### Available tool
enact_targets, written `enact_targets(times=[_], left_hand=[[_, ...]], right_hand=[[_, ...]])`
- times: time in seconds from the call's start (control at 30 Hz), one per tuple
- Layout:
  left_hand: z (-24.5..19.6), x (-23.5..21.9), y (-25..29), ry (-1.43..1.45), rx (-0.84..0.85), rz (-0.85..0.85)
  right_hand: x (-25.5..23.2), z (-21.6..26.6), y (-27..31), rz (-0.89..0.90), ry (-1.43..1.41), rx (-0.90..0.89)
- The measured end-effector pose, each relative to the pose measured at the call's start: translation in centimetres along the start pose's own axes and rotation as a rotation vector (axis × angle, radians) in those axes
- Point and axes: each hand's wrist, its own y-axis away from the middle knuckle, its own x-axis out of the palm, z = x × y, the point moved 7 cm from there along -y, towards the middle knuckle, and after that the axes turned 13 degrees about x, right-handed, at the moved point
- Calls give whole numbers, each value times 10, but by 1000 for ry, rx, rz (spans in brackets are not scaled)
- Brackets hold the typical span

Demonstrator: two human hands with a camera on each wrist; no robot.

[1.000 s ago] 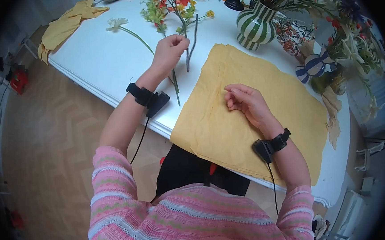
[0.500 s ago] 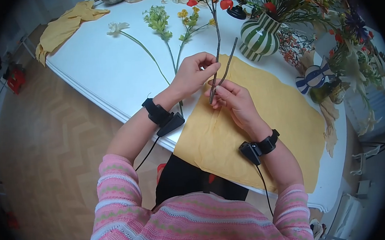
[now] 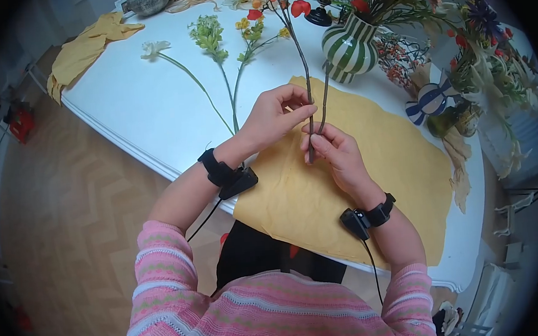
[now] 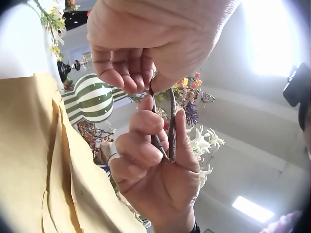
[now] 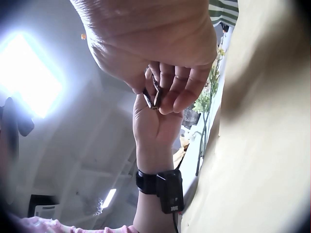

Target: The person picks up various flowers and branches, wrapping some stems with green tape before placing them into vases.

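A brown forked branch with red blossoms [image 3: 302, 56] stands upright in front of me, over the yellow wrapping paper [image 3: 393, 159]. My left hand [image 3: 276, 114] pinches its longer stem between thumb and fingers. Just below, my right hand [image 3: 340, 158] grips the lower end near the fork, and a short side stem [image 3: 324, 98] rises from there. In the left wrist view, the dark stem [image 4: 172, 131] runs between the right hand's thumb and curled fingers. The stem's cut end [image 5: 153, 104] shows beneath the right hand in the right wrist view.
Left of the paper, a white flower [image 3: 156, 49], a green sprig [image 3: 209, 38] and a yellow-flowered stem [image 3: 242, 54] lie on the white table [image 3: 121, 103]. A green-striped vase [image 3: 349, 47] with flowers stands behind, a blue-striped vase [image 3: 427, 108] at right. Yellow cloth [image 3: 89, 46] hangs over the far-left edge.
The left hand has lifted the red-blossomed branch off the table and brought it right, over the paper. My right hand has taken hold of its lower end; both hands then shifted slightly right.
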Motion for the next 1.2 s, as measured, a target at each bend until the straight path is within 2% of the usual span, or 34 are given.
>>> enact_targets(times=[0.13,0.2,0.27,0.33,0.43,0.67,0.9,1.2], left_hand=[[-16,6,-2,116,3,-29],[-13,7,-5,270,-49,-65],[-9,13,-7,276,-62,-43],[-5,23,-7,441,-85,-60],[-6,40,-5,540,-118,-38],[-6,49,-4,468,-128,-94],[-3,48,2,398,-133,-210],[-3,51,22,258,-114,-367]], right_hand=[[-10,-11,12,67,-84,29],[-15,-14,19,108,-121,45],[-15,-20,26,204,-204,92],[-15,-25,30,235,-206,111],[-14,-33,39,287,-236,148],[-24,-44,42,361,-338,159],[-27,-47,43,342,-364,147],[-34,-43,46,143,-314,129]])
